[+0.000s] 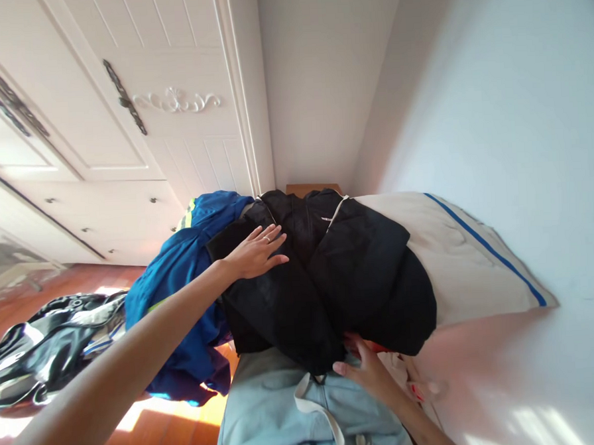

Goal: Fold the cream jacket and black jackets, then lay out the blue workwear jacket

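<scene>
A black jacket [359, 272] with small white lettering and pale cords lies spread over a pile, its sleeves folded across its front. My left hand [259, 251], a ring on one finger, rests flat on the jacket's left part with its fingers stretched out. At the near edge, my right hand [368, 373] has its thumb by the sleeve end and its fingers partly tucked under the black cloth, holding it there. Blue clothing [180, 275] with yellow-green strips hangs beside the jacket on the left.
A white sack [458, 260] with a blue stripe extends right to the wall [521, 137]. Behind stands a white wardrobe [189, 55]. A shiny black-and-grey bag [59, 341] lies on the wooden floor [159, 435]. Nearest me is a pale grey-blue garment [271, 410] with a white drawstring.
</scene>
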Motion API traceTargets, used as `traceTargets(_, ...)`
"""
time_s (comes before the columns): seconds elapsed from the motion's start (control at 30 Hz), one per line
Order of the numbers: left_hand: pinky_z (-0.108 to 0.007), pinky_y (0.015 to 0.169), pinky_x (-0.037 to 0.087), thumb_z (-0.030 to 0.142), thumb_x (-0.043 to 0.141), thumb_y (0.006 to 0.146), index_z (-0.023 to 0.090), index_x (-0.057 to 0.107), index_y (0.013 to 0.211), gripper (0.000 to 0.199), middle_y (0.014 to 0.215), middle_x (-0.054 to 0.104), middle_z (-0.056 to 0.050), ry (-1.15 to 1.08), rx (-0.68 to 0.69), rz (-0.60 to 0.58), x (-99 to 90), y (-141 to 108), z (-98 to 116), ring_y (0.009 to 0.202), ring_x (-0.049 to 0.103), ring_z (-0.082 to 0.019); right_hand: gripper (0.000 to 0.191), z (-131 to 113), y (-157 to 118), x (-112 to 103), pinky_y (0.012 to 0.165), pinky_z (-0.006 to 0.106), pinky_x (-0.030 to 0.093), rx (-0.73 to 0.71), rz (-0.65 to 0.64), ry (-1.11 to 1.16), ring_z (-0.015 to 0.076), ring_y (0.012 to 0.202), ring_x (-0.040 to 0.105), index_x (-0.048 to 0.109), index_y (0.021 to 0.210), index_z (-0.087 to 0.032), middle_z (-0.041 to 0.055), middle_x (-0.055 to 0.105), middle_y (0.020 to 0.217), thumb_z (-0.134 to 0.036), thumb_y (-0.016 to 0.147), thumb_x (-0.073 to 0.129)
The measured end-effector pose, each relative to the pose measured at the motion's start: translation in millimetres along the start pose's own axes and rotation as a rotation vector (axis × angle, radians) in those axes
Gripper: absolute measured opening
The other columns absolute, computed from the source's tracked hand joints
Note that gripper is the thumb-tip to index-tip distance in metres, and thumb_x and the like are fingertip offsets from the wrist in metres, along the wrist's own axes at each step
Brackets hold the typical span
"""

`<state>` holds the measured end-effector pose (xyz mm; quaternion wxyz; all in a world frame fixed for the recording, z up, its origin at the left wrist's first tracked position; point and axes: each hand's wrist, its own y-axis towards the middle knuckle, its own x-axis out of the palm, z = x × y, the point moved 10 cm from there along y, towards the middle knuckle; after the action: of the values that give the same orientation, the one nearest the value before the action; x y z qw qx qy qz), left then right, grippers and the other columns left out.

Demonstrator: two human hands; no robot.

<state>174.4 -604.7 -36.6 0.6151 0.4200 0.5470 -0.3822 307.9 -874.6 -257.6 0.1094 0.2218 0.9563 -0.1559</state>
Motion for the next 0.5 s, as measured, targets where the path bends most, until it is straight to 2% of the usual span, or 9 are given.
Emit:
traceTargets(0.07,-0.045,0.123,0.010,0.056,0.037,0.100,0.015,0.038,0.151,0.066,0.162,0.026,-0.014,-0.016,-0.012,0.088,-10.0,-15.9,15.5,0.152,0.015,-0.025,0.042,-9.6,-1.5,9.3,0.098,0.045,0.049,-0.019,-0.096,-0.037,0.0318,0.105,0.066,0.072,0.105,-0.022,0.0094,0.073,0.107,-0.044,0.069,0.077)
traceTargets(0.13,-0.047,0.122,0.018,0.052,0.039,0.100,0.015,0.044,0.147,0.060,0.159,0.035,-0.014,-0.062,-0.107,0.259,-24.9,-36.7,22.1,0.150,0.023,-0.026,0.034,-21.9,-4.9,8.8,0.094,0.043,0.051,-0.024,-0.130,-0.027,0.0316,0.101,0.066,0.074,0.094,-0.021,0.0094,0.073,0.099,-0.047,0.072,0.074)
traceTargets(0.2,-0.046,0.118,0.029,0.045,0.038,0.101,0.017,0.051,0.138,0.048,0.149,0.048,-0.014,-0.131,-0.324,0.508,-37.3,-67.9,18.4,0.143,0.037,-0.026,0.039,-30.5,-8.8,0.4,0.087,0.041,0.054,0.014,-0.108,0.107,0.0319,0.101,0.065,0.073,0.094,-0.022,0.0087,0.073,0.100,-0.052,0.069,0.076)
traceTargets(0.27,-0.042,0.110,0.040,0.038,0.032,0.102,0.018,0.056,0.126,0.039,0.133,0.059,-0.015,-0.205,-0.622,0.802,-35.0,-113.8,13.8,0.131,0.050,-0.023,0.048,-34.3,-11.9,-5.8,0.074,0.040,0.058,0.075,-0.108,0.294,0.0312,0.097,0.066,0.069,0.100,-0.023,0.0067,0.071,0.098,-0.056,0.067,0.078)
traceTargets(0.33,-0.038,0.102,0.047,0.035,0.028,0.102,0.016,0.056,0.117,0.037,0.120,0.061,-0.016,-0.278,-0.884,1.018,-9.2,-159.0,19.8,0.120,0.056,-0.023,0.051,-38.0,-11.4,-11.8,0.060,0.038,0.058,0.096,-0.106,0.423,0.0283,0.085,0.066,0.066,0.101,-0.022,0.0043,0.069,0.090,-0.058,0.067,0.079)
traceTargets(0.37,-0.037,0.098,0.049,0.035,0.030,0.101,0.015,0.055,0.116,0.035,0.119,0.060,-0.016,-0.309,-0.993,1.070,10.3,-176.7,25.3,0.117,0.057,-0.023,0.051,-38.8,-9.5,-17.8,0.056,0.036,0.057,0.092,-0.072,0.458,0.0265,0.080,0.065,0.065,0.100,-0.022,0.0029,0.067,0.085,-0.057,0.066,0.080)
traceTargets(0.43,-0.037,0.097,0.050,0.034,0.033,0.099,0.016,0.049,0.122,0.033,0.123,0.057,-0.016,-0.372,-1.195,1.060,56.6,-203.3,34.4,0.115,0.058,-0.023,0.053,-35.6,-5.3,-33.7,0.055,0.034,0.056,0.084,0.055,0.509,0.0236,0.073,0.064,0.064,0.096,-0.022,0.0009,0.066,0.078,-0.056,0.061,0.083)
traceTargets(0.5,-0.038,0.099,0.049,0.032,0.036,0.098,0.016,0.042,0.131,0.037,0.130,0.054,-0.017,-0.455,-1.364,0.949,105.4,-221.7,38.3,0.119,0.057,-0.023,0.054,-29.0,-4.0,-43.3,0.063,0.035,0.057,0.079,0.151,0.562,0.0233,0.074,0.066,0.063,0.094,-0.023,0.0008,0.067,0.079,-0.056,0.057,0.085)
